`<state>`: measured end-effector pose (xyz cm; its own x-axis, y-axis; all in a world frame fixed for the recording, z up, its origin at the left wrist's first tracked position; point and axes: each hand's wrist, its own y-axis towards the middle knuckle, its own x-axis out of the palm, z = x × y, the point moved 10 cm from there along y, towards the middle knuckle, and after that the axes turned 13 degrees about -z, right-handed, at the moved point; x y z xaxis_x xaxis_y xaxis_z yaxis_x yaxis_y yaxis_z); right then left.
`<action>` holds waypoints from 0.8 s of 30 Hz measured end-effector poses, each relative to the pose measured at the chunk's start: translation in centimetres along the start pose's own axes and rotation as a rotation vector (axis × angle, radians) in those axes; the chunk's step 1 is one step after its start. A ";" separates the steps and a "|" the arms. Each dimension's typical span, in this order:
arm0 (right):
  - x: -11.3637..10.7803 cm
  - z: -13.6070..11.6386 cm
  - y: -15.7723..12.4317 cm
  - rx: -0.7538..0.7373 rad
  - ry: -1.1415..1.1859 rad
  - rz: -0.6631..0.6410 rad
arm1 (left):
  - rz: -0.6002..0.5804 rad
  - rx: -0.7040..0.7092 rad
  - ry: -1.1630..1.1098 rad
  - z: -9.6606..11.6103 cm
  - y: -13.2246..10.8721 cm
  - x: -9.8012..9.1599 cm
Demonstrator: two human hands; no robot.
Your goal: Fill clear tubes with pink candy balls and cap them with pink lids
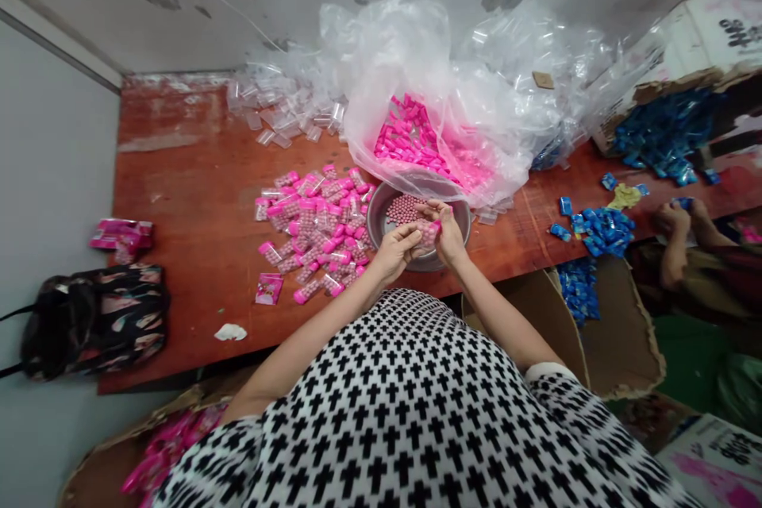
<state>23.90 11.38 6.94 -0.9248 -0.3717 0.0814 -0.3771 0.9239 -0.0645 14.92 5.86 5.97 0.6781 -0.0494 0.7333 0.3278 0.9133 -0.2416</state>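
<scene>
Over a metal bowl (376,224) of small pink balls (406,209), both my hands are on one small clear tube (427,233) filled with pink balls. My left hand (396,252) grips the tube's body between thumb and fingers. At the other end, the fingers of my right hand (448,236) close round a pink cap (438,228). Whether the cap is seated cannot be seen. Left of the bowl lies a heap of filled tubes with pink caps (318,226). Behind it, an open plastic bag (369,123) holds loose pink caps (410,135).
Empty clear tubes (286,123) lie at the back. A black flowered bag (128,313) and pink packets (122,234) are at the left. Blue packets (607,230) pile up at the right, near another person's hands (679,218). Cardboard boxes (625,333) stand below the table edge.
</scene>
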 end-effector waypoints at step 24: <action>0.9 -1.3 -4.2 0.350 -0.107 -0.367 | -0.105 0.121 0.502 2.9 -1.8 -1.4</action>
<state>24.71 7.26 8.56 -0.7219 -0.6894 0.0603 -0.6551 0.6526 -0.3807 11.42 5.47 7.22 0.8871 -0.3039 0.3474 0.3528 0.9318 -0.0858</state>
